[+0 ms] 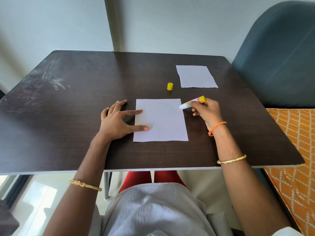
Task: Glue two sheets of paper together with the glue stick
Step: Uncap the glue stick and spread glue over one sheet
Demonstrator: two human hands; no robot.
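A white sheet of paper (163, 121) lies flat near the middle of the dark table (76, 116). My left hand (117, 120) rests spread on the table, with forefinger and thumb pressing the sheet's left edge. My right hand (207, 110) grips the uncapped glue stick (192, 103), its white tip touching the sheet's upper right edge. The yellow cap (170, 86) stands upright beyond the sheet. A second white sheet (196, 76) lies at the far right of the table.
A blue-grey padded chair (279, 53) stands past the table's right side. An orange patterned cloth (296, 159) lies to the right, below the table edge. Pale walls close off the back.
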